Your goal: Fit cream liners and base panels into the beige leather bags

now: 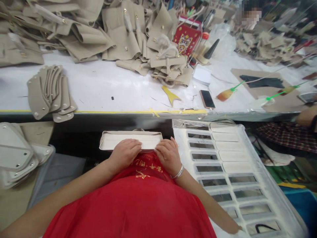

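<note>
In front of my red apron sits a beige bag piece [119,138], its long white rectangular face turned up and its beige rim folded round it. My left hand [126,149] grips the near edge around the middle, fingers bent over the white face. At the near right corner my right hand [168,152], with a silver bracelet at the wrist, pinches the rim between thumb and fingers. The underside of the piece is hidden from me.
Stacked beige flaps [53,89] lie at the bench's left. Behind are piled beige bag parts [123,29]. A phone [207,99] and glue bottle [225,95] lie rightward. A slotted white rack [218,148] holds several white strips. A co-worker's arm [307,119] shows far right.
</note>
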`<state>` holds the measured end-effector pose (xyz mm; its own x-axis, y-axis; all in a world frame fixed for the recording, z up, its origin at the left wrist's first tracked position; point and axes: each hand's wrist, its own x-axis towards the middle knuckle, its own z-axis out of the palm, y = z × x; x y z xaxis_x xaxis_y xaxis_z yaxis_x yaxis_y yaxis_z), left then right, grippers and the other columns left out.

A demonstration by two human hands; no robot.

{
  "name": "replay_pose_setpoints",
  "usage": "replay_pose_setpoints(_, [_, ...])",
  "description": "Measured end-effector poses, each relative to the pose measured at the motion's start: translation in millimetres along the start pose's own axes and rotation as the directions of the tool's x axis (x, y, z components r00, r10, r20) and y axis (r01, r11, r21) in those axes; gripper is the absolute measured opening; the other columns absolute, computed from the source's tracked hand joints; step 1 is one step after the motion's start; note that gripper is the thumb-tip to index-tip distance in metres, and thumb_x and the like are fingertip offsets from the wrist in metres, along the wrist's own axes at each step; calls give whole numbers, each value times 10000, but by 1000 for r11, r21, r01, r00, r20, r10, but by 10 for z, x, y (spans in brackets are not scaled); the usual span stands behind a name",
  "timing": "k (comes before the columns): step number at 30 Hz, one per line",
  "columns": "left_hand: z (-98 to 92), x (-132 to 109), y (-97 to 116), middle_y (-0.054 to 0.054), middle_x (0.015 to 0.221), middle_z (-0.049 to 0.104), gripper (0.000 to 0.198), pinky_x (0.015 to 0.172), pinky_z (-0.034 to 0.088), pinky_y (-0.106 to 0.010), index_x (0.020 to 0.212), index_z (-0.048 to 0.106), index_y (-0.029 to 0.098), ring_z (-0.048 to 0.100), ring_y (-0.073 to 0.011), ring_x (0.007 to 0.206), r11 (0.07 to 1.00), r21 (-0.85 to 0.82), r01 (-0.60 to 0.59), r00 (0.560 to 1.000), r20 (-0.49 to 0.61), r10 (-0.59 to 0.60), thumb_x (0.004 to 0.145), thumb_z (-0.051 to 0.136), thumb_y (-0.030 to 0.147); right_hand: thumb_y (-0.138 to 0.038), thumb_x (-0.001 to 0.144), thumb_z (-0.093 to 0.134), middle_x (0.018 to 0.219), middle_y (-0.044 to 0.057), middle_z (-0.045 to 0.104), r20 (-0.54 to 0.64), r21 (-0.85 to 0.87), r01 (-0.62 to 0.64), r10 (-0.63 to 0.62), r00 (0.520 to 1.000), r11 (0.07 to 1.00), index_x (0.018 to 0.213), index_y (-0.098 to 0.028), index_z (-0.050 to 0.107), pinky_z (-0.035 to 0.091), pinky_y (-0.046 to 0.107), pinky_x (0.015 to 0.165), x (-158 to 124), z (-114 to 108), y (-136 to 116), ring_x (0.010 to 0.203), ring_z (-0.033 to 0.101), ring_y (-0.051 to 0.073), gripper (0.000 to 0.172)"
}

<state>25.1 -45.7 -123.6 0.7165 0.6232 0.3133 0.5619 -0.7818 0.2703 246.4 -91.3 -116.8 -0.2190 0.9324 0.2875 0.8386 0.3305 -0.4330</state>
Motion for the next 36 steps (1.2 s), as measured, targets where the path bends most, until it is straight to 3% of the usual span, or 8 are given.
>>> replay_pose_setpoints(10, [-199, 327, 126, -94, 969, 616, 188, 734, 418, -390, 715, 648, 177, 522, -249, 907, 977, 132, 170, 967, 168, -191, 827, 503, 219, -195, 782, 521, 1211, 108, 502, -15, -16, -230, 230, 973, 973, 817, -189, 568, 258, 454, 1019, 95, 111, -169, 1172, 398, 249, 59])
replay_pose_setpoints(14, [-224, 478, 98, -99, 804, 611, 221, 632, 398, -360, 687, 640, 169, 528, -242, 778, 973, 127, 194, 925, 307, -225, 831, 481, 225, -383, 737, 590, 983, 137, 564, -91, 48, -511, 513, 854, 858, 915, -165, 513, 417, 383, 803, 59, 116, -103, 929, 510, 251, 292])
replay_pose_setpoints(17, [-199, 521, 7, -74, 736, 618, 179, 620, 391, -329, 700, 628, 167, 537, -218, 719, 974, 39, 224, 883, 415, -219, 817, 505, 226, -555, 702, 582, 639, 34, 536, 222, 126, -708, 675, 703, 695, 673, -189, 496, 376, 286, 557, 6, 152, -14, 601, 485, 170, 377])
replay_pose_setpoints(20, [-173, 473, -86, -52, 739, 624, 152, 638, 387, -305, 720, 619, 173, 539, -199, 727, 968, -58, 243, 888, 416, -198, 813, 541, 264, -617, 795, 417, 495, 3, 463, 523, 158, -779, 618, 587, 606, 542, -185, 470, 298, 260, 484, -33, 165, -26, 487, 421, 129, 504])
replay_pose_setpoints(22, [-164, 407, -126, -44, 738, 621, 164, 649, 382, -299, 733, 619, 174, 534, -191, 734, 973, -96, 210, 907, 391, -158, 826, 537, 281, -596, 843, 353, 505, 10, 483, 542, 127, -723, 563, 624, 679, 560, -176, 507, 285, 262, 489, -28, 107, -103, 488, 426, 129, 529])
replay_pose_setpoints(27, [-177, 263, -126, -43, 730, 595, 220, 637, 351, -314, 699, 611, 178, 502, -191, 733, 999, -31, 32, 945, 325, -21, 861, 488, 261, -394, 856, 506, 863, 69, 603, 194, -130, -245, 267, 944, 961, 971, -188, 613, 307, 293, 659, 90, -168, -216, 770, 505, 179, 260])
replay_pose_setpoints(31, [-188, 217, -80, -39, 718, 577, 211, 617, 326, -328, 681, 593, 183, 484, -195, 715, 999, 46, -8, 951, 310, -6, 857, 494, 243, -351, 889, 475, 833, 39, 597, 232, -243, 44, 14, 973, 969, 782, -216, 650, 249, 320, 685, 144, -211, -108, 782, 456, 164, 246])
replay_pose_setpoints(36, [-188, 202, -16, -45, 730, 570, 139, 612, 314, -336, 703, 588, 179, 482, -207, 723, 995, 103, -10, 951, 309, -23, 828, 537, 215, -348, 897, 461, 819, 27, 587, 205, -309, 151, -89, 975, 939, 729, -203, 615, 217, 333, 686, 107, -149, -53, 768, 401, 157, 270])
